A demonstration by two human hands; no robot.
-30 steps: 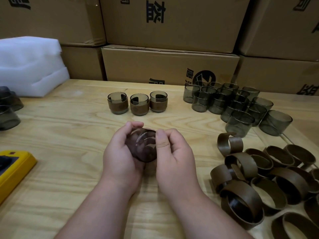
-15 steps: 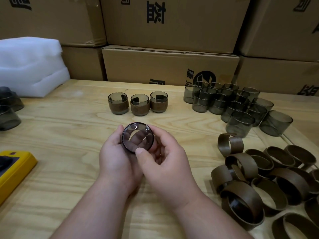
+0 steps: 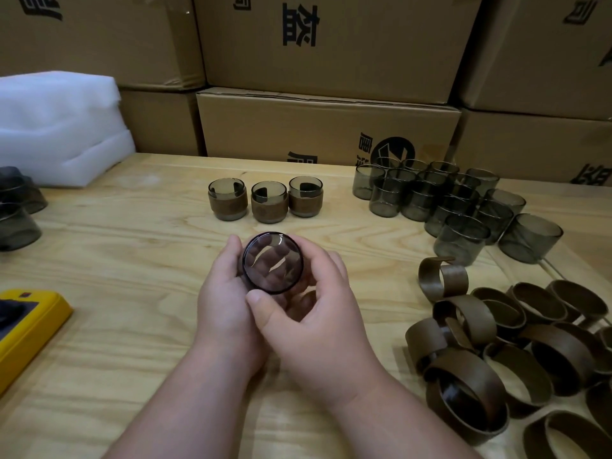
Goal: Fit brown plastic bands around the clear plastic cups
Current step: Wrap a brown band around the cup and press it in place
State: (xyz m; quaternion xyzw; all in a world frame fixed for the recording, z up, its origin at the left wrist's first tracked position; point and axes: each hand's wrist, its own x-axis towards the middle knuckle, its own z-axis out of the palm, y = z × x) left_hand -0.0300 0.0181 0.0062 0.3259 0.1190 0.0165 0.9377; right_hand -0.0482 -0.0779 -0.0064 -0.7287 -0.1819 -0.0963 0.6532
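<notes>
cup [image 3: 273, 262] held in left hand [image 3: 222, 294] and right hand [image 3: 309, 321] | base toward camera | above table [image 3: 109, 270]

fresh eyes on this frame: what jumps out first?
Dead centre, the left hand and right hand grip one smoky clear cup, its round end turned to the camera. Behind it, three banded cups stand in a row on the wooden table. To the right sit a cluster of bare cups and, nearer, a heap of loose brown bands.
</notes>
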